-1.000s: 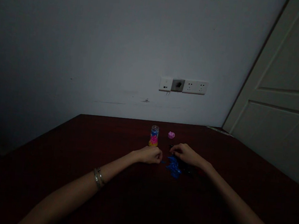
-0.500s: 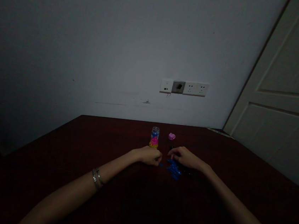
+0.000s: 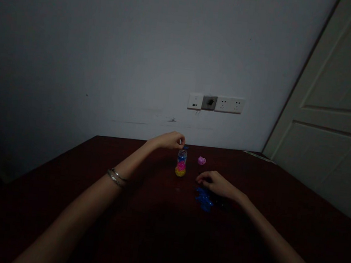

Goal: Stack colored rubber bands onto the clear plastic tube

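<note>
A small clear jar (image 3: 181,164) stands upright on the table, with yellow, pink and blue pieces layered inside it. Just above its open mouth, my left hand (image 3: 171,140) pinches a small blue piece (image 3: 185,147) between thumb and fingertip. My right hand (image 3: 217,183) rests low over the table with its fingers bent together; whatever they may hold is too dark and small to make out. Directly below it lies a loose pile of shiny blue pieces (image 3: 203,199). Some dark pieces (image 3: 222,203) lie beside the pile, hard to tell from the tabletop.
Behind my right hand sits a small pink lid-like object (image 3: 201,160) with a loop. The dark red table (image 3: 140,228) meets a pale wall (image 3: 108,57) carrying sockets and a switch (image 3: 216,103). A white panelled door (image 3: 329,131) stands at the right.
My left hand has risen from the table beside the blue pile to above the jar, bringing a blue piece with it. My right hand has barely moved, its fingers shifting slightly.
</note>
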`<action>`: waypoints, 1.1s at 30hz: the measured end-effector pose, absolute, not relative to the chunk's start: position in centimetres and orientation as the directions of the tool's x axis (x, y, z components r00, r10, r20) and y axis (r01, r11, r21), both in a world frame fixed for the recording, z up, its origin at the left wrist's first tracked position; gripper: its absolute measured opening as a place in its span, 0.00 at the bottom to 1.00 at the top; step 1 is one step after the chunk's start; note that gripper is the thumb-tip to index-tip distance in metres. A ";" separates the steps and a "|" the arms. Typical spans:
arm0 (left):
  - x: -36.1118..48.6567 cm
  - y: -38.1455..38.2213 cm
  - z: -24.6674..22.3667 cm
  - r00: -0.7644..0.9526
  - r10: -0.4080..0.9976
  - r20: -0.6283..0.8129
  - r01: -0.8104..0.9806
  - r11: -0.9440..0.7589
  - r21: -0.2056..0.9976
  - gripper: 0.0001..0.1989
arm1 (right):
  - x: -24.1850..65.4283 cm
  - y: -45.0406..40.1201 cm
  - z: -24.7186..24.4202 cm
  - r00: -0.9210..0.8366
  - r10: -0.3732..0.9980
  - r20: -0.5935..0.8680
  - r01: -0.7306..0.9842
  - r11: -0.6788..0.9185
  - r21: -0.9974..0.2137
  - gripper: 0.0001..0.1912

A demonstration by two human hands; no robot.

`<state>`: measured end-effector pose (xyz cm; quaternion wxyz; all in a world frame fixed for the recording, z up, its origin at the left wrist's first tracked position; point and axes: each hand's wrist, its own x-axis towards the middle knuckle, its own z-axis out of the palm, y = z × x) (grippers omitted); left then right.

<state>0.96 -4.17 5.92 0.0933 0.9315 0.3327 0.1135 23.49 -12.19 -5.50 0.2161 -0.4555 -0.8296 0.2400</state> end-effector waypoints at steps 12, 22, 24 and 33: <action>1.9 -1.1 4.8 0.791 0.612 0.003 0.562 -0.728 0.392 0.11 | 23.6 -12.0 -5.6 -0.480 0.860 0.171 0.665 0.484 -0.569 0.15; 2.3 -0.4 4.8 0.762 0.645 -0.059 0.615 -0.692 0.379 0.09 | 23.7 -12.0 -5.8 -0.466 0.864 0.189 0.663 0.483 -0.572 0.15; 2.4 -0.4 4.9 0.761 0.646 -0.061 0.619 -0.694 0.368 0.09 | 23.7 -12.0 -5.8 -0.472 0.861 0.190 0.660 0.488 -0.572 0.15; 1.8 -1.2 5.9 0.772 0.634 -0.045 0.595 -0.696 0.403 0.10 | 24.6 -11.5 -5.6 -0.462 0.861 0.212 0.667 0.495 -0.558 0.15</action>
